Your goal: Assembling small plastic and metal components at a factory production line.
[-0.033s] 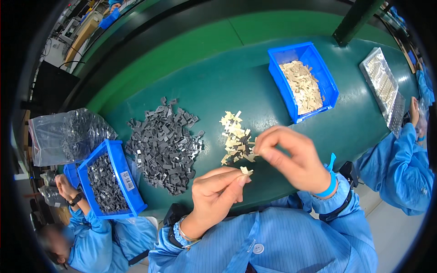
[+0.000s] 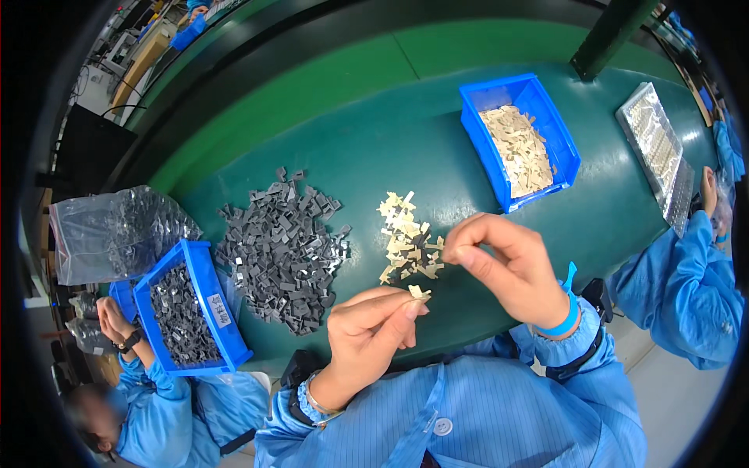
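My left hand (image 2: 367, 327) is closed in a pinch on a small cream-coloured piece (image 2: 419, 292), which sticks out past the thumb and index fingertips. To its right, my right hand (image 2: 507, 269) has thumb and index finger pressed together; whatever lies between them is too small to make out. Those right fingertips are beside a loose pile of cream-coloured pieces (image 2: 403, 234) with a few dark bits among them. Left of that pile lies a larger heap of small dark grey plastic parts (image 2: 281, 249).
A blue bin (image 2: 573, 160) of flat beige pieces stands at the far right. Another blue bin (image 2: 234, 343) of dark parts and a clear plastic bag (image 2: 86, 242) are on the left. Clear trays (image 2: 651, 129) lie far right. People in blue sit on both sides.
My right hand has shifted slightly to the right, away from the left fingertips. The cream-coloured piece in my left hand has tipped a little.
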{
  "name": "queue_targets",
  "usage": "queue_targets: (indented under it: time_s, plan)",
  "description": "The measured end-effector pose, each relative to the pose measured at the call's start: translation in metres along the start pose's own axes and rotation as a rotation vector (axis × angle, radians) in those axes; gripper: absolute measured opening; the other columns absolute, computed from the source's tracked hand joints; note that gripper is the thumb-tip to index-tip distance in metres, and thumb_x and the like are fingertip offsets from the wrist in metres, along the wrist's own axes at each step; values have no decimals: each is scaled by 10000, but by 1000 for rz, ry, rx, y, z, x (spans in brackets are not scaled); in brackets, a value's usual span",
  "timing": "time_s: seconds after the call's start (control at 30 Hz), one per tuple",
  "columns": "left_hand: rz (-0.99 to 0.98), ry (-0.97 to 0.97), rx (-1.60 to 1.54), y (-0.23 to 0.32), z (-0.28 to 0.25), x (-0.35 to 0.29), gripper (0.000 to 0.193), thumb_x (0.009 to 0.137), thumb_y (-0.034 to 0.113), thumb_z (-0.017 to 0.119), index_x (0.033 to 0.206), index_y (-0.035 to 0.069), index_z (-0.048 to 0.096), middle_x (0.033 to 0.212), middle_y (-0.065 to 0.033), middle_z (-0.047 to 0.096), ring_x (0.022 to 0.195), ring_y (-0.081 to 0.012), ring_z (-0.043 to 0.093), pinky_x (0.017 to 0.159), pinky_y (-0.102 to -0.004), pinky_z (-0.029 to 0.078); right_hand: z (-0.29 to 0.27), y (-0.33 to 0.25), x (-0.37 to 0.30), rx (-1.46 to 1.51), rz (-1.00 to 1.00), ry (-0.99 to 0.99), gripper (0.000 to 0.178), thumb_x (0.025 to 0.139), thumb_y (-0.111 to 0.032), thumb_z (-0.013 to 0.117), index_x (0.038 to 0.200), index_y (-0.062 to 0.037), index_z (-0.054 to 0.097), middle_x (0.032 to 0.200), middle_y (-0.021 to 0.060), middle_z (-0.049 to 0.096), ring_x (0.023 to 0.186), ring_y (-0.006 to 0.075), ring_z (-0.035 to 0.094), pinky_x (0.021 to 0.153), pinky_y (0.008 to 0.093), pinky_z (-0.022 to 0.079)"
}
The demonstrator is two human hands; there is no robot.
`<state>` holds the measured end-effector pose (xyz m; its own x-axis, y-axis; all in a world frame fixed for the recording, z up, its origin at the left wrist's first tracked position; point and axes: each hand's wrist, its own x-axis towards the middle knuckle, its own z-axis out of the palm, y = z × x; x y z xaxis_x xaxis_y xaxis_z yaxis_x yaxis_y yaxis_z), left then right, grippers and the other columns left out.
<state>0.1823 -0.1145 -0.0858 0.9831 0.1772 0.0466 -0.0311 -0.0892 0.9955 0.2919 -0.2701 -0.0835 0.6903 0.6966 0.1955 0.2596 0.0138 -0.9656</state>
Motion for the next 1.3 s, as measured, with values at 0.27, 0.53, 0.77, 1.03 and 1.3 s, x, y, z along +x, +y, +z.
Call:
queue_targets:
  time_s: [0.27,0.53,0.77,1.03,1.3]
  plan:
    - [57,54,85,-1,-1,0,112,787,-14,571,879,-52,625,747,-124,596,503,-109,547,416,-201,418,12,-12,2,-570,-405,50,149,645,-94,631,785,-50,606,808,29,546,689,175,513,613,306,372]
    - [283,101,427,3,2,2,101,704,-52,614,805,-52,617,753,-115,609,568,-135,565,483,-219,448,19,-12,3,-792,-577,38,166,585,-129,578,721,-34,582,781,35,531,673,167,501,620,307,351]
    - [216,19,269,5,-1,1,92,713,-49,605,804,-58,616,747,-113,614,567,-127,556,483,-211,435,12,-9,7,-420,-340,-69,96,613,-67,630,673,-74,555,749,28,531,662,176,518,634,304,365]
    - [94,1,-9,1,-3,-2,118,795,15,554,826,-72,627,745,-138,609,451,-103,519,409,-200,397,-21,-10,26,-407,-196,103,48,689,-32,598,703,-26,553,711,87,544,653,248,540,591,335,416]
    - [-87,58,-285,5,4,-1,210,857,114,521,873,-73,616,736,-155,609,429,-115,501,378,-213,370,-63,5,31,-1092,-256,509,54,730,-44,598,769,-30,563,670,87,502,625,262,504,578,353,374]
